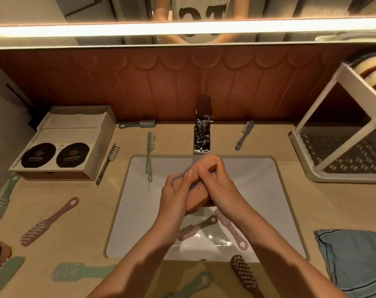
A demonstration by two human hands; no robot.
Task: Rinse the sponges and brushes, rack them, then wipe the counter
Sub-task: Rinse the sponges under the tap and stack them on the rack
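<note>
While both hands clamp the orange sponge (195,190) over the sink (139,201), its long axis runs from near-left to far-right, pointing roughly at the tap (202,134). Left hand (178,190) wraps the near-left side, thumb across the top; right hand (217,181) closes over the far end and right edge, fingers curled on it. Both hands shut tight on the sponge, touching each other at the middle. Looks like a squeeze or wring step, my guess. Can't tell if water is running.

Rack (342,155) sits on the counter (268,143) far right, well apart from the sponge. Right hand is the nearer one to it, so racking likely goes that way, with the sponge's far end leading. Top tier of the rack already holds some yellowish sponges (374,72); lower tray looks bare.

Two pink brushes (230,229) lie in the basin just below the hands, handles crossing toward the right. A green brush (149,155) hangs over the sink's back-left edge. More brushes scattered on the counter left and front, well apart from the hands. Blue cloth (355,259) lies near-right on the counter, closest to the right arm, probably for the wipe later.

Task seems early: most brushes not yet racked.
</note>
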